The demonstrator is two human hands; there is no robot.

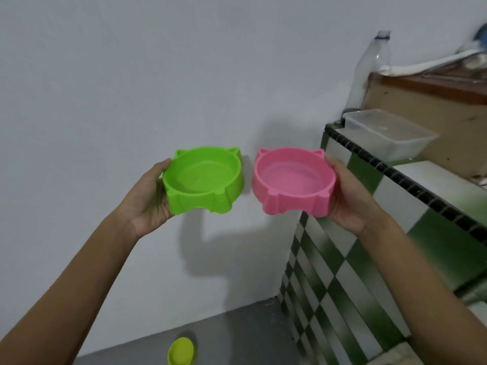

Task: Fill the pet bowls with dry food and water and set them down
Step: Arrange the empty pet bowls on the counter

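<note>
Nearest to the camera, the left hand (150, 196) holds the green bowl (203, 179) by its outer left side, thumb on the rim and the other fingers under the base, and the right hand (347, 198) holds the pink bowl (292, 180) in the same way on its right side. Both bowls are in the air, level, just beside each other but apart, in front of the white wall (131, 75). Both look empty, so the filling is not yet done. They seem to be thin, stiff moulded plastic, so probably light and hard to break, but smooth and a little slippery. With water inside, a one-sided hold may tip the bowl, so I think a grip under the base or with two hands is safer. Below, on the grey floor (237, 333), stands a small yellow-green bowl (181, 351). Farther right, on the green and white tiled counter (411, 196), there is a clear plastic box (390, 133), and behind it a clear plastic bottle (371, 67).
</note>
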